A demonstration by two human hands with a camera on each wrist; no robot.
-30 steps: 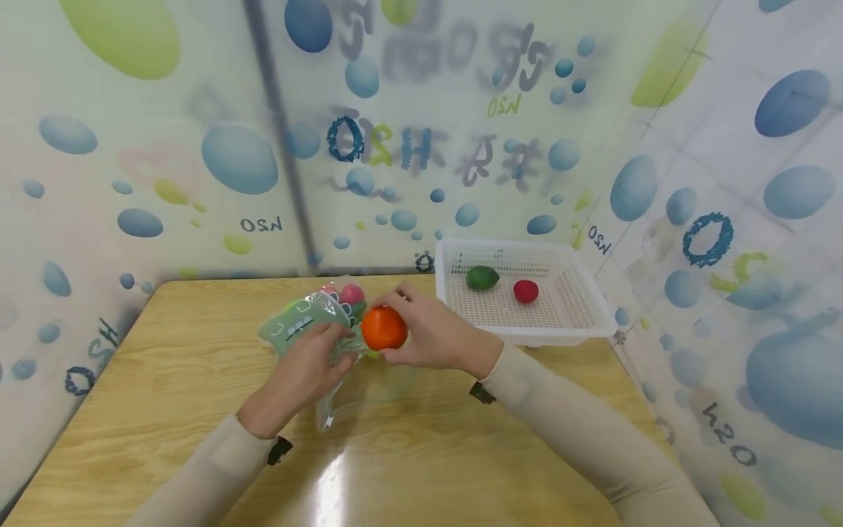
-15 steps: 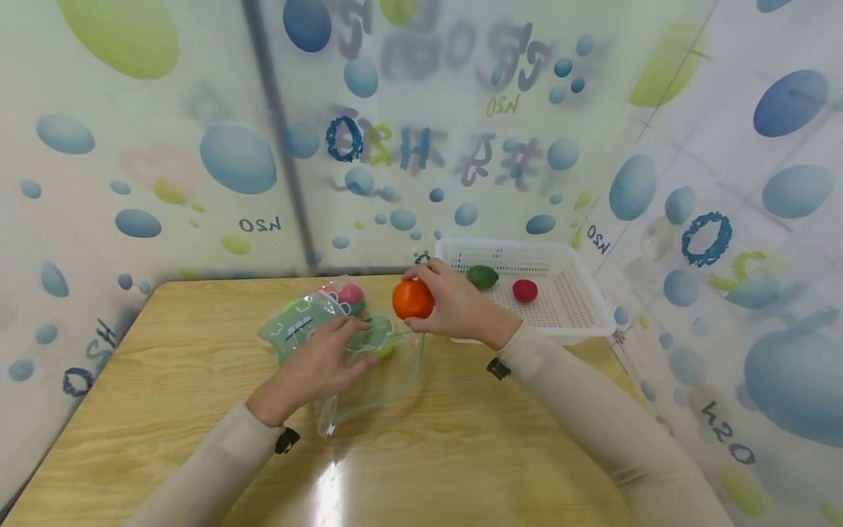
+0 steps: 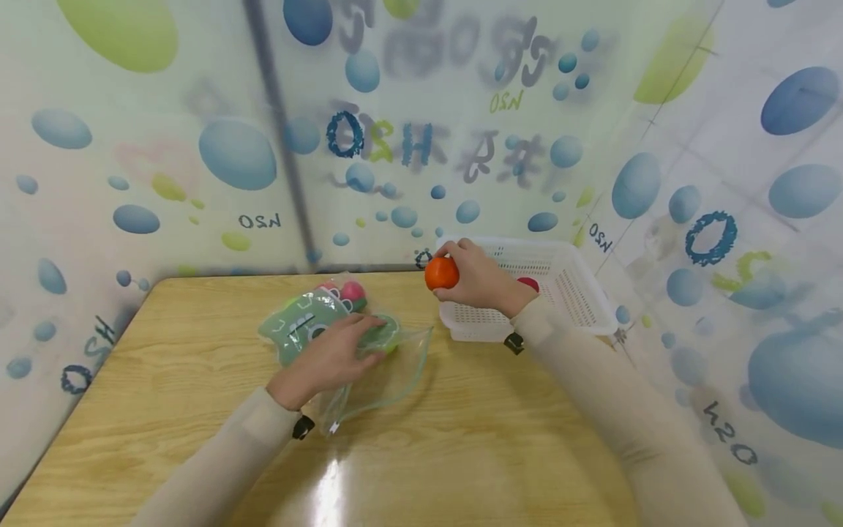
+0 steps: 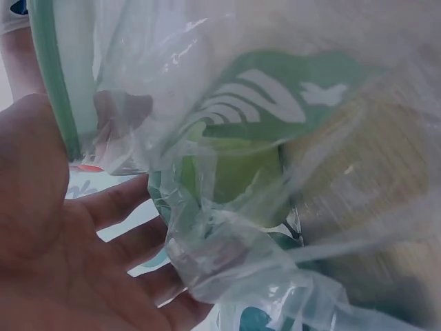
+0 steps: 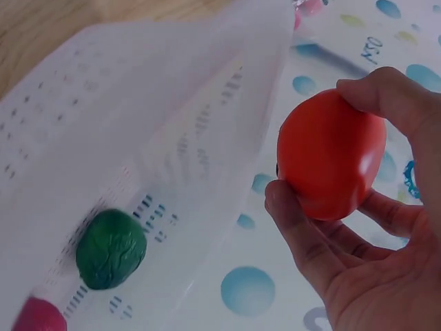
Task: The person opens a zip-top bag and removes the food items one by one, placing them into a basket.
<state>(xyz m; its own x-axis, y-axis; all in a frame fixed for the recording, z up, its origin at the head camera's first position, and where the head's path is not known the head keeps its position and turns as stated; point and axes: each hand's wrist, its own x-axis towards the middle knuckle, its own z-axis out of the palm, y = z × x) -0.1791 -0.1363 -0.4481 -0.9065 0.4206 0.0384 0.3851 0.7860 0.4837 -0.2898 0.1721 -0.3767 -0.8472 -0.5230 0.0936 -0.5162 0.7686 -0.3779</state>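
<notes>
My right hand (image 3: 484, 278) grips a red-orange tomato (image 3: 442, 274) between thumb and fingers, in the air at the left rim of the white plastic basket (image 3: 594, 289). The right wrist view shows the tomato (image 5: 332, 158) close up, beside the basket's wall. My left hand (image 3: 332, 359) lies with loosely spread fingers against a clear zip bag (image 3: 299, 322) with a green cartoon print. In the left wrist view its palm faces the bag's crumpled film, with a yellow-green thing (image 4: 241, 176) behind the plastic. Pink and green things show inside the bag's far end.
Inside the basket lie a wrinkled dark green fruit (image 5: 111, 249) and a pinkish-red round thing (image 3: 528, 282); my right hand hides the green one in the head view. Patterned curtains (image 3: 395, 190) stand behind and right of the wooden table (image 3: 165, 380).
My right hand has carried the tomato from over the bag up and right to the basket. My left hand has shifted slightly right, and the bag's open side now shows more.
</notes>
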